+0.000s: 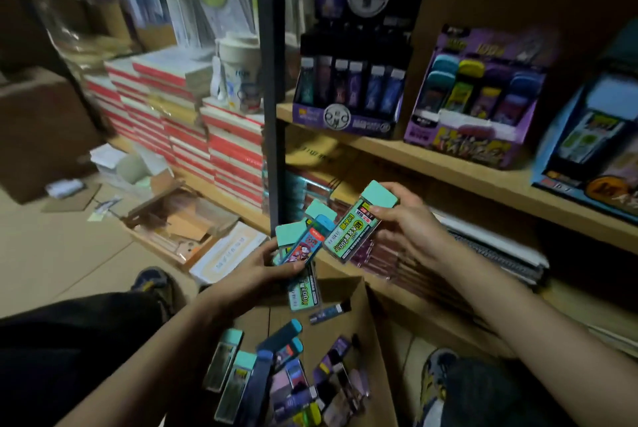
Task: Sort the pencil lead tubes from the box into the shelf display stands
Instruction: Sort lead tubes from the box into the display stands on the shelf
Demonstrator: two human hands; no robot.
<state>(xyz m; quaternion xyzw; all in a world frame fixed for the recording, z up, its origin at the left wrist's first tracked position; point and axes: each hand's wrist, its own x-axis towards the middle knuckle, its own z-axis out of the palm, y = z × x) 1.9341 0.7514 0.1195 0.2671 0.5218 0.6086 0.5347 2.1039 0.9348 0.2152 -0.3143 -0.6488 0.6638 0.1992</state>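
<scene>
The room is dim. A wood shelf point(448, 167) runs along the right, with a dark post point(272, 116) standing at its end. Left of the post, books point(193, 136) with red edges sit in tall piles, and a pale cup point(240, 71) stands on top of them. The floor point(51, 254) is tan, and papers point(114, 164) and a flat tray point(179, 226) of card scraps lie on it. A big brown box point(41, 136) sits far left.

I see a mint-capped, green-labelled tube point(359, 223); purple display stand point(480, 98); red-and-white book stacks point(207, 136).
</scene>
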